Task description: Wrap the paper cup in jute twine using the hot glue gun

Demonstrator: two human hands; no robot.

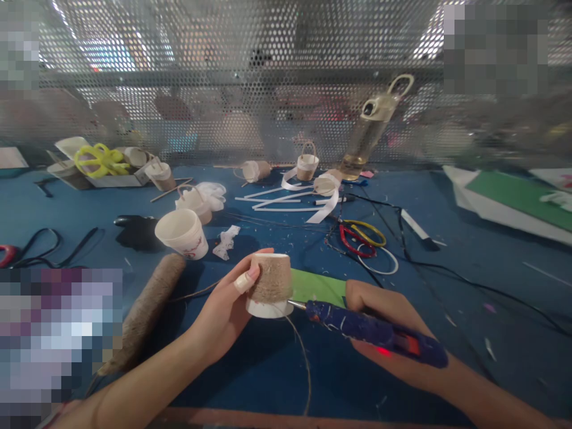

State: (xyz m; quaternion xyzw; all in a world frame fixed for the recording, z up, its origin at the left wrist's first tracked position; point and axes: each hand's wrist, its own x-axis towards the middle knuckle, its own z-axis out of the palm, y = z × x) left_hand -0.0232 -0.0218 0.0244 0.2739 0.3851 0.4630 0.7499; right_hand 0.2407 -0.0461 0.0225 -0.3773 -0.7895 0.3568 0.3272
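Observation:
My left hand [232, 304] is closed around a paper cup [271, 280] that is mostly wrapped in brown twine. A white band shows at the cup's lower end. My thumb carries a pale bandage [243, 283]. In my right hand [379, 310] is a dark blue glue gun [357, 325] with a red light glowing underneath. Its metal nozzle points left and meets the cup, or nearly so, at the twine's lower edge. A loose strand of twine [306, 357] hangs down from the cup. The twine roll [152, 304] lies left of my left hand.
A white paper cup [183, 232] stands beyond my left hand. Farther back are small twine-wrapped baskets [307, 167], white strips [272, 199], scissors [361, 238] and a tilted water bottle [370, 131]. Dark cords [469, 283] cross the right side. A perforated metal screen [268, 77] bounds the back.

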